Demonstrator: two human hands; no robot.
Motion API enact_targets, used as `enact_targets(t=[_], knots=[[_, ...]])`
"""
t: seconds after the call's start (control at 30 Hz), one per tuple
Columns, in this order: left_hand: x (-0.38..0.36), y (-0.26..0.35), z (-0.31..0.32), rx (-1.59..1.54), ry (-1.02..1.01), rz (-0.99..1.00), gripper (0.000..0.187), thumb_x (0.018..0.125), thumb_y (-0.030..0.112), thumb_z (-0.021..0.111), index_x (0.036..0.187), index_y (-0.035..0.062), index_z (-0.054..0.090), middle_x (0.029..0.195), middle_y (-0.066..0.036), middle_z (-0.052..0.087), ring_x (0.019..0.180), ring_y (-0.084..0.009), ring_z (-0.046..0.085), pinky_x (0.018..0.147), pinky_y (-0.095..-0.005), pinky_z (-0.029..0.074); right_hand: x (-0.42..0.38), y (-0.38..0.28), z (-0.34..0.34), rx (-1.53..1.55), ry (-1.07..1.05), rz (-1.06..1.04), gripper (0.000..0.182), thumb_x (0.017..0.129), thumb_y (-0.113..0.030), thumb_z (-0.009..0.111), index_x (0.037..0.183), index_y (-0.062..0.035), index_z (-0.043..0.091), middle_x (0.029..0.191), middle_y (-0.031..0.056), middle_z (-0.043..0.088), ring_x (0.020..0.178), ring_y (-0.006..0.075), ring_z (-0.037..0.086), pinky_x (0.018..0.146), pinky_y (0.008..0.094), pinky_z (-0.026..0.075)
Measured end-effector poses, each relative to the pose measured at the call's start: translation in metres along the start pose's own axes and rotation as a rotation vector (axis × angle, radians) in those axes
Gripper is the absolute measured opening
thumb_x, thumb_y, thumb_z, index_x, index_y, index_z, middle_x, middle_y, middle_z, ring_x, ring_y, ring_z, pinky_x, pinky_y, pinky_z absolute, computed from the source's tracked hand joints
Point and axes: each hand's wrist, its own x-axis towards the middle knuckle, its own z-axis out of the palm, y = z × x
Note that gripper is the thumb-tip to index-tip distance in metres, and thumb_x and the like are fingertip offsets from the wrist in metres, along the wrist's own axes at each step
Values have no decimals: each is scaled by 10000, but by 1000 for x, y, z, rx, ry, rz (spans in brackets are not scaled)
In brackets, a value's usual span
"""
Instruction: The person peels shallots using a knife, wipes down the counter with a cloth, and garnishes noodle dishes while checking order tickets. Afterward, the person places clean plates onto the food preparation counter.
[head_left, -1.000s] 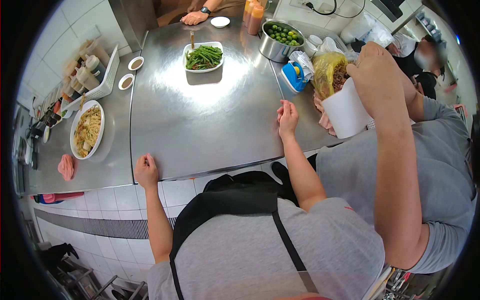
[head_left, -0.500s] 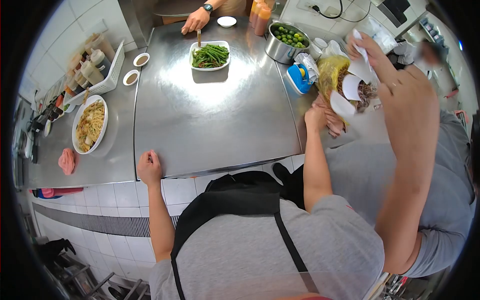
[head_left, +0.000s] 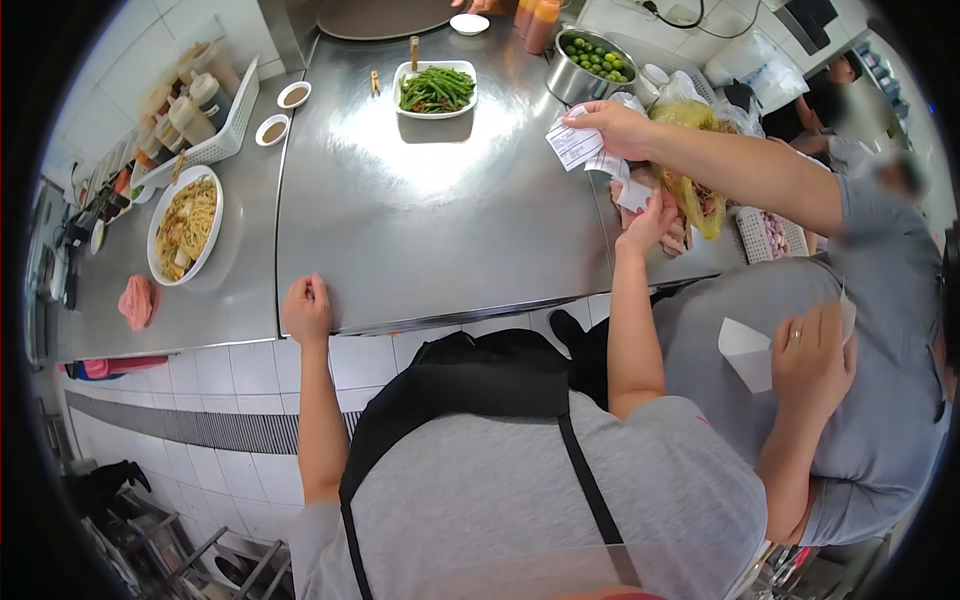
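Paper slips (head_left: 575,146) are nearer the bean plate (head_left: 437,114) now, edge-held by a co-worker's hand (head_left: 618,130), likely keeping print readable; right hand (head_left: 645,228) seemingly pinches one; left hand (head_left: 307,308) curls closed, apparently empty.

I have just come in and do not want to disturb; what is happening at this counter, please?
A co-worker's hand holds paper slips over the steel counter. The wearer's right hand is at the slips' lower end; its grip is unclear. The left hand, loosely closed, rests at the front edge. Green beans lie in a white dish farther back.
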Motion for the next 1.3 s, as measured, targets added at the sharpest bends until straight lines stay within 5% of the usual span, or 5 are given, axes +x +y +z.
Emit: enact_targets(t=[0.37, 0.5, 0.63, 0.9, 1.3], knots=[[17, 107, 43, -929, -897, -395, 272, 837, 235, 526, 1026, 40, 544, 801, -30, 547, 580, -51, 496, 478, -162, 393, -28, 34, 14, -967, -545, -570, 191, 751, -186, 608, 850, -24, 628, 591, 61, 558, 503, 149, 520, 477, 279, 416], [18, 153, 64, -917, -1135, -429, 313, 835, 261, 527, 1056, 40, 532, 861, -33, 548, 648, -62, 520, 533, -182, 427, -52, -3, 34, -878, -908, 305, 201, 781, -208, 585, 793, -12, 629, 503, 26, 523, 417, 68, 463, 388, 225, 338], [14, 172, 85, -868, -1244, -426, 329, 827, 265, 536, 1066, 40, 527, 878, -21, 549, 671, -61, 523, 576, -200, 440, -6, 30, 73, -882, -846, -299, 222, 763, -195, 579, 839, 13, 603, 620, 128, 583, 560, 179, 566, 520, 284, 426], [16, 178, 108, -1017, -1021, -512, 357, 805, 262, 565, 1077, 34, 518, 932, -26, 550, 761, -97, 534, 646, -229, 440, 15, 106, 120, -1298, -1097, -305, 267, 624, -168, 672, 818, 2, 604, 727, 147, 612, 684, 223, 597, 616, 297, 450], [89, 172, 76, -1405, -528, -517, 216, 830, 148, 525, 981, -1, 563, 846, -66, 603, 757, -113, 544, 675, -267, 438, -98, 11, 170, -263, -1201, 589, 326, 725, -98, 655, 1017, -6, 542, 916, 61, 589, 753, 81, 540, 661, 220, 419]])
